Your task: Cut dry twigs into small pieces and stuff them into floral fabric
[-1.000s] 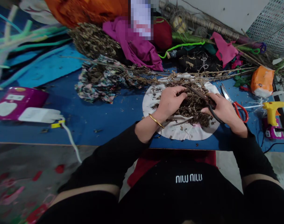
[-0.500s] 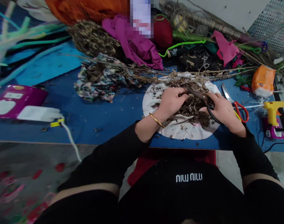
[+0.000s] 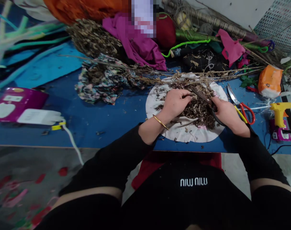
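Observation:
A round white cloth (image 3: 155, 99) lies on the blue table, with a heap of dry brown plant bits (image 3: 200, 111) on it. My right hand (image 3: 228, 114) is closed round the handles of dark scissors (image 3: 200, 95), whose blades point up and left over the heap. On the left of the heap, my left hand (image 3: 176, 101) has its thumb and forefinger pinched near the blade tips; what is between them is too small to make out. A gold bangle (image 3: 160, 122) is on the left wrist.
Red-and-yellow-handled scissors (image 3: 247, 113), a yellow glue gun (image 3: 280, 111) and an orange packet (image 3: 270, 81) lie right. Long dry stems (image 3: 222, 77) cross behind the cloth. A patterned bundle (image 3: 97, 81) and a purple box (image 3: 18, 102) with a white power strip (image 3: 39, 116) are left.
The fingers of my right hand have drawn together round the scissor handles, and the handles have closed up. My left hand has hardly moved.

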A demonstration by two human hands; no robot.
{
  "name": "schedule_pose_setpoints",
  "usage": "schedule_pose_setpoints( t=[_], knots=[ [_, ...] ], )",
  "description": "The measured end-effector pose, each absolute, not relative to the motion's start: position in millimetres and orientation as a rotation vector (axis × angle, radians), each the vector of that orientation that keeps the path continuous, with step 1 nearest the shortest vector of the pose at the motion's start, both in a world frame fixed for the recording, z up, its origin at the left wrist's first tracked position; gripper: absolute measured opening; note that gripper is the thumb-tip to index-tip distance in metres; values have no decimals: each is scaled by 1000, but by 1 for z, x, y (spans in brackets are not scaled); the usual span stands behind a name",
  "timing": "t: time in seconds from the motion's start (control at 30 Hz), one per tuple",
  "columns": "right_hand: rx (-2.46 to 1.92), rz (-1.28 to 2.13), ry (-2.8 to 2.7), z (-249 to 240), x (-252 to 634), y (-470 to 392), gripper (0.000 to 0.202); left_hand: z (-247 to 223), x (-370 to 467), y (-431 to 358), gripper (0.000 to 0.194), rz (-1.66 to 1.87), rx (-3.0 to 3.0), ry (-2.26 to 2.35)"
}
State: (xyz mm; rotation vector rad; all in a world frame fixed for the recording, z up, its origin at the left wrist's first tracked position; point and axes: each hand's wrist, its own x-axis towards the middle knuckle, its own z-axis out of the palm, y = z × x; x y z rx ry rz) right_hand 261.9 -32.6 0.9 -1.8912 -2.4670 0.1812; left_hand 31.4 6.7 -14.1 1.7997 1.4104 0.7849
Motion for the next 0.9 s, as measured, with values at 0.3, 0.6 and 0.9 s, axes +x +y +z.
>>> schedule_pose_setpoints(
  t=[0.3,0.6,0.9],
  knots=[
    [-1860,174,-2441,8,267,-33,39,-16,32,8,24,809,1756,1444],
    [-1841,223,-2452,12,264,-34,45,-17,34,6,19,813,1711,1391],
    [-1886,218,-2507,7,258,-36,38,-13,35,5,20,803,1708,1391]
  ],
)
